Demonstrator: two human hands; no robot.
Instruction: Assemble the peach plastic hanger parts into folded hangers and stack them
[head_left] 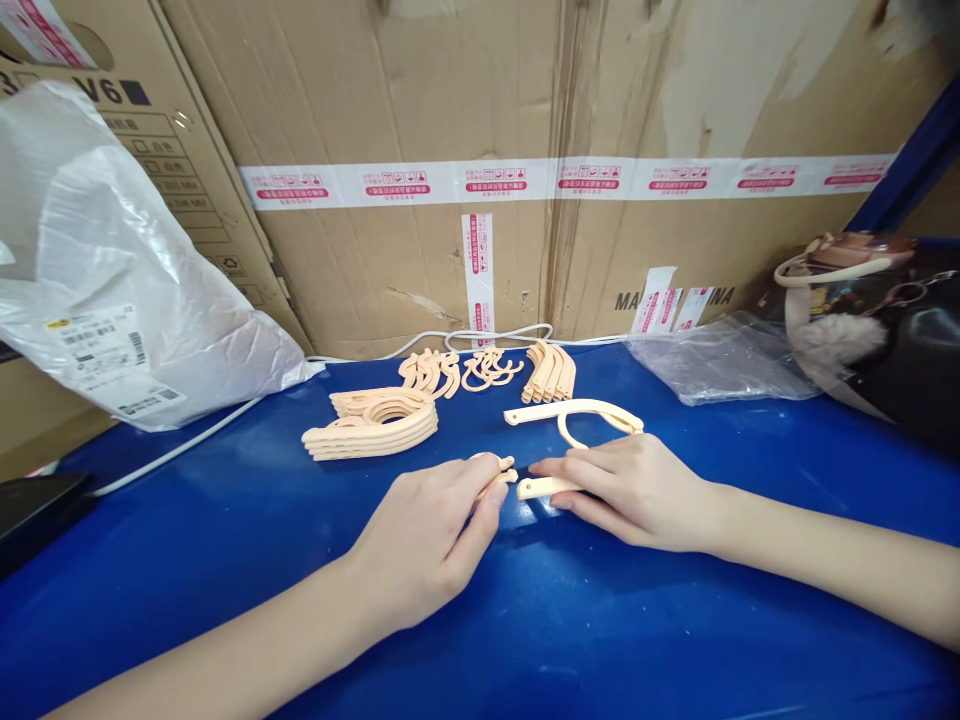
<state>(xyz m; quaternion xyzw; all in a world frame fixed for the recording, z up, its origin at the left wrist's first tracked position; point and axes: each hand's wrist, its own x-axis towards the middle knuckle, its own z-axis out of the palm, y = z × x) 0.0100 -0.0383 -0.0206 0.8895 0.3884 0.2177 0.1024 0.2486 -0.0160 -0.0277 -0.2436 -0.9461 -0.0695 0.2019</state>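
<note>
While the left hand [431, 530], closed, pinches a cream hanger piece [510, 476], the right hand [630, 490] at its three o'clock is curled around a hanger arm [544, 487]; stacked hangers [375, 432] lie at the left hand's eleven o'clock.

The left hand [431, 525] hides much of its cream piece [510, 477] (the tips show).

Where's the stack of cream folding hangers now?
In the head view, the stack lies left of centre on the blue table, just beyond the left hand.
</note>
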